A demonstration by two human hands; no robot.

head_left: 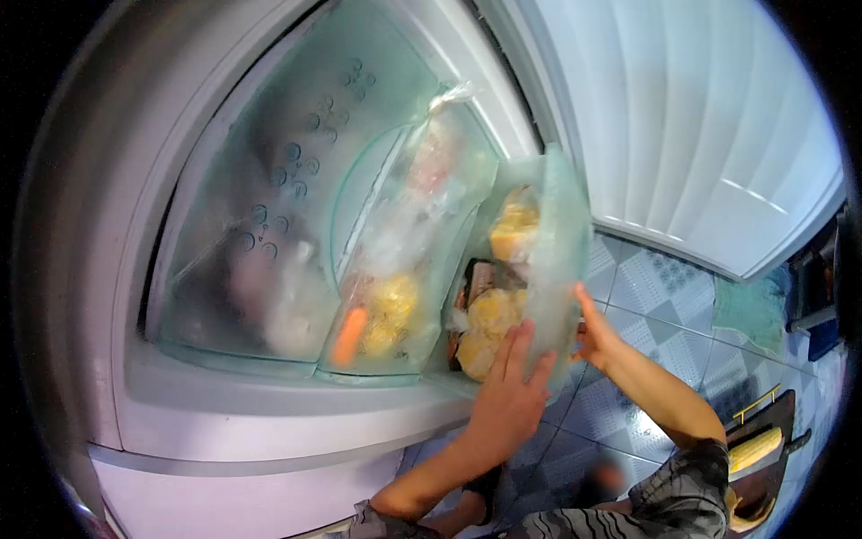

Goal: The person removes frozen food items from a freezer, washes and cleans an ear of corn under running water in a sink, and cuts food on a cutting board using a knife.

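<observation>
A translucent greenish freezer drawer [561, 234] is pulled out from the freezer and stands tilted in view. My left hand [507, 391] grips its near end, fingers laid over the rim. On the outer face of the drawer front, my right hand [597, 337] holds on with its fingers partly curled; some fingertips are hidden. Inside the drawer lie round yellowish frozen pieces [494, 319], a bagged yellow item [514, 229] and a dark package [480, 274].
Two frosted compartment fronts [296, 180] remain in the freezer, an orange item [348, 337] showing behind one. The white freezer door [700, 135] hangs open at right. Blue patterned tiles [660, 332] cover the floor. A dark board [763, 467] with a corn cob [756, 449] is at lower right.
</observation>
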